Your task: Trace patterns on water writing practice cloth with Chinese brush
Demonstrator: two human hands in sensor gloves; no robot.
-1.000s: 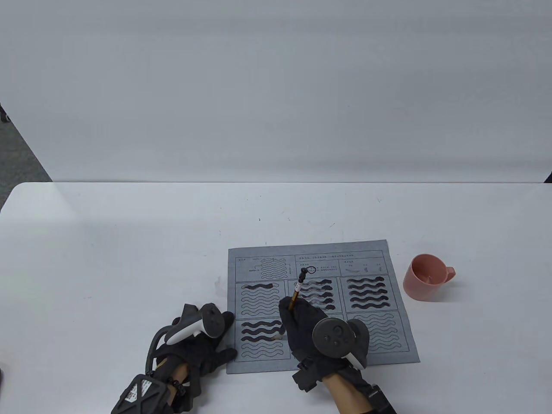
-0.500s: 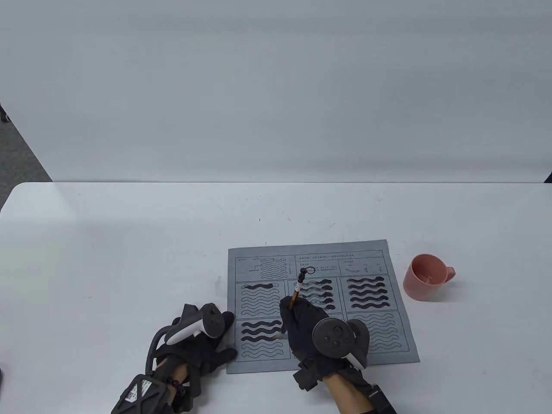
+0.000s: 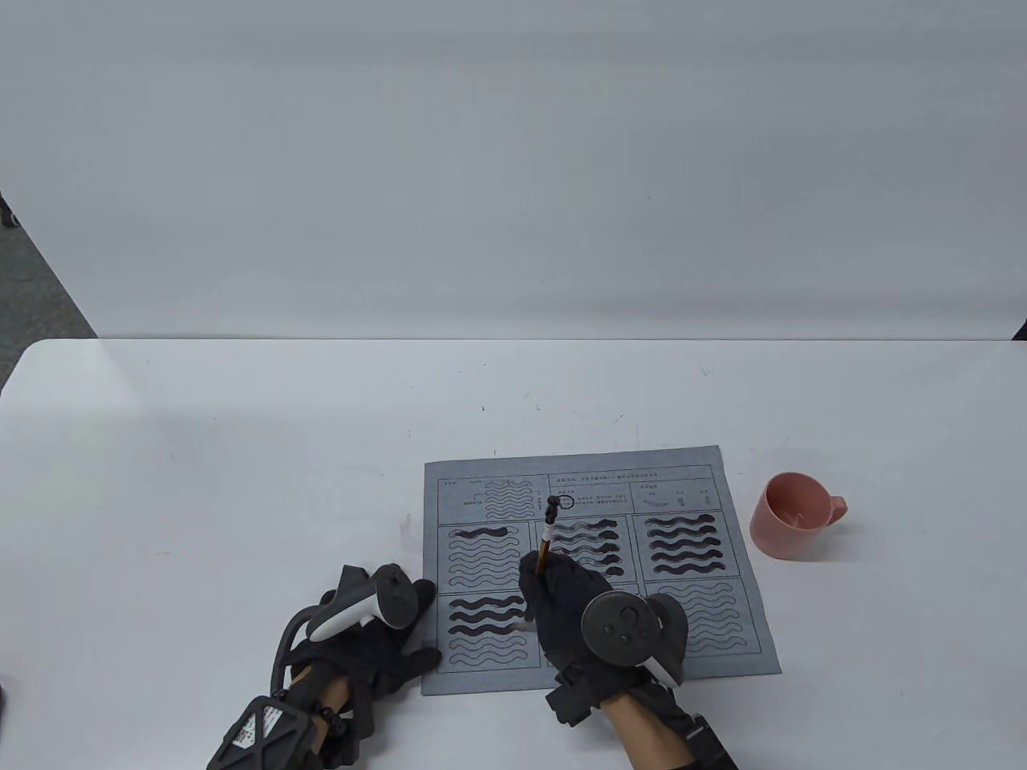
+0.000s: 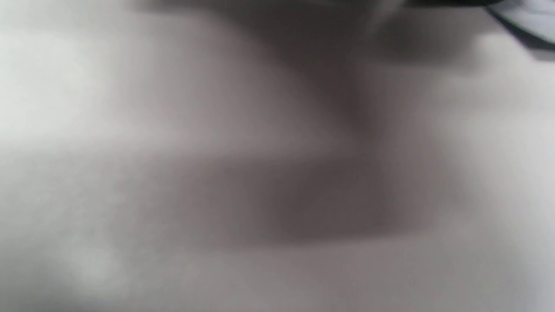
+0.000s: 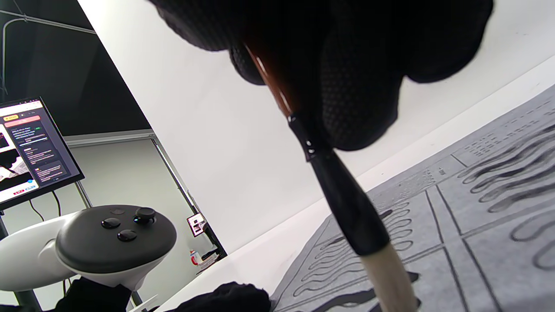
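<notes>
Brush [image 3: 546,545] pinched upright in right hand [image 3: 574,618] fingers, tip down on cloth [image 3: 742,634] at lower-left panel, for steady wavy strokes. Left hand [image 3: 365,642] pressed flat, holding nothing, pinning cloth edge to worktop [image 3: 241,481]. Pink cup [image 3: 790,517] just right for re-wetting.

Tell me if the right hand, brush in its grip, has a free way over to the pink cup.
Probably yes. The right hand holds the brush over the cloth, and only bare table lies between the cloth's right edge and the pink cup.
</notes>
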